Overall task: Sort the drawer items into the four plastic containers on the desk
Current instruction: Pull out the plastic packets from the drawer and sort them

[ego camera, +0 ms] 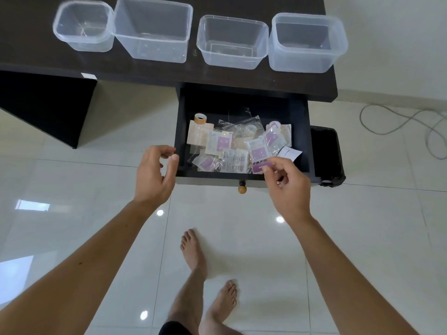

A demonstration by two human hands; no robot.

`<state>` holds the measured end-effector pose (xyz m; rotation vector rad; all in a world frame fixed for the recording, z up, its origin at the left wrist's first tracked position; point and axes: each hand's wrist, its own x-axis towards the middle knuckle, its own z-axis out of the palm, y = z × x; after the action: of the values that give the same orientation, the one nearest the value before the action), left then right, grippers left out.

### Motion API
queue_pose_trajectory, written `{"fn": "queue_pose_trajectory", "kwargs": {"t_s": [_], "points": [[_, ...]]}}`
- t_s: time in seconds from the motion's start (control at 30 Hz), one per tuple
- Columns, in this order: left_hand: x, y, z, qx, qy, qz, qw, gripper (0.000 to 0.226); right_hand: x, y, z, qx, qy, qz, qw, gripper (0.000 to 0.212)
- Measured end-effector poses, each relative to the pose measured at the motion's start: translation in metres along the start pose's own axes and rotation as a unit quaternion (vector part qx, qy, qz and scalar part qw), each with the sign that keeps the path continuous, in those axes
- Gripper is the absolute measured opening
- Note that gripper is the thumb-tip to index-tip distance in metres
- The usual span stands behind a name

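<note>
Overhead: four containers (232, 42) (all clear); left hand (154, 172), right hand (287, 187) loosely curled, holding nothing.

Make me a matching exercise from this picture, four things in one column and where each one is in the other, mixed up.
Things:
1. tape roll
2. wooden knob
3. grey cable
4. smallest container

Places:
A. far left of the row on the desk
B. on the tiled floor, right of the desk
C. back left corner of the open drawer
D. front face of the drawer, between the hands

Pairs: 1-C, 2-D, 3-B, 4-A
</note>
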<state>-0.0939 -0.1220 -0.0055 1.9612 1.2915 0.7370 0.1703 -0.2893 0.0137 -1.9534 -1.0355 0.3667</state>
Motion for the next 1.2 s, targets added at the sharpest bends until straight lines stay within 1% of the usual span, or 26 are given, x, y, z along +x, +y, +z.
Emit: {"fn": "queue_pose_trajectory", "kwargs": {"t_s": [0.07, 0.1, 0.17, 0.23, 0.27, 0.33, 0.4, 0.43, 0.5, 0.57, 0.6, 0.7, 0.73, 0.8, 0.87, 0.93, 0.97, 1.07, 1.13, 1.2], "points": [[0.018, 0.015, 0.005, 0.002, -0.033, 0.027, 0.999, 0.018, 0.022, 0.001, 0.000, -0.027, -0.032, 0.004, 0.999, 0.014], [0.028, 0.022, 0.009, 0.004, -0.064, 0.041, 0.997, 0.015, 0.032, 0.003, 0.001, -0.039, -0.052, 0.011, 0.998, 0.014], [0.046, 0.035, 0.022, 0.027, -0.153, 0.067, 0.986, 0.017, 0.051, 0.007, 0.005, -0.054, -0.091, 0.025, 0.994, 0.014], [0.062, 0.044, 0.039, 0.075, -0.236, 0.091, 0.965, 0.025, 0.068, 0.015, 0.010, -0.077, -0.113, 0.036, 0.990, 0.014], [0.069, 0.048, 0.048, 0.103, -0.262, 0.105, 0.954, 0.030, 0.075, 0.019, 0.013, -0.092, -0.118, 0.048, 0.988, 0.016], [0.079, 0.051, 0.067, 0.155, -0.293, 0.130, 0.934, 0.045, 0.086, 0.025, 0.017, -0.122, -0.121, 0.075, 0.982, 0.021], [0.087, 0.049, 0.080, 0.183, -0.317, 0.125, 0.922, 0.061, 0.095, 0.028, 0.022, -0.143, -0.131, 0.102, 0.976, 0.032], [0.090, 0.047, 0.085, 0.187, -0.326, 0.117, 0.919, 0.065, 0.098, 0.028, 0.024, -0.153, -0.142, 0.115, 0.971, 0.040], [0.092, 0.042, 0.092, 0.179, -0.332, 0.111, 0.919, 0.063, 0.101, 0.028, 0.028, -0.172, -0.167, 0.140, 0.961, 0.054], [0.092, 0.037, 0.096, 0.151, -0.327, 0.105, 0.927, 0.054, 0.104, 0.029, 0.030, -0.168, -0.166, 0.161, 0.958, 0.058], [0.092, 0.036, 0.096, 0.137, -0.324, 0.097, 0.931, 0.053, 0.104, 0.030, 0.030, -0.163, -0.158, 0.169, 0.959, 0.053], [0.093, 0.033, 0.098, 0.125, -0.319, 0.083, 0.936, 0.063, 0.103, 0.033, 0.029, -0.157, -0.138, 0.182, 0.961, 0.025], [0.094, 0.032, 0.098, 0.127, -0.324, 0.086, 0.934, 0.062, 0.102, 0.033, 0.028, -0.144, -0.129, 0.187, 0.963, 0.017], [0.094, 0.030, 0.099, 0.120, -0.331, 0.094, 0.931, 0.050, 0.102, 0.031, 0.025, -0.110, -0.103, 0.194, 0.969, 0.007], [0.093, 0.030, 0.099, 0.091, -0.316, 0.088, 0.940, 0.035, 0.102, 0.029, 0.021, -0.081, -0.073, 0.196, 0.975, 0.008], [0.093, 0.030, 0.096, 0.054, -0.283, 0.059, 0.956, 0.024, 0.102, 0.027, 0.018, -0.049, -0.039, 0.192, 0.979, 0.013], [0.093, 0.031, 0.094, 0.027, -0.268, 0.031, 0.962, 0.021, 0.103, 0.026, 0.017, -0.025, -0.020, 0.189, 0.981, 0.013], [0.094, 0.032, 0.085, -0.065, -0.238, -0.068, 0.967, 0.020, 0.103, 0.016, 0.011, 0.070, 0.021, 0.187, 0.980, 0.008], [0.096, 0.030, 0.081, -0.093, -0.225, -0.097, 0.965, 0.022, 0.104, 0.011, 0.009, 0.110, 0.029, 0.179, 0.977, 0.012], [0.096, 0.030, 0.080, -0.119, -0.221, -0.117, 0.961, 0.025, 0.105, 0.006, 0.013, 0.127, 0.004, 0.177, 0.976, 0.014]]}}
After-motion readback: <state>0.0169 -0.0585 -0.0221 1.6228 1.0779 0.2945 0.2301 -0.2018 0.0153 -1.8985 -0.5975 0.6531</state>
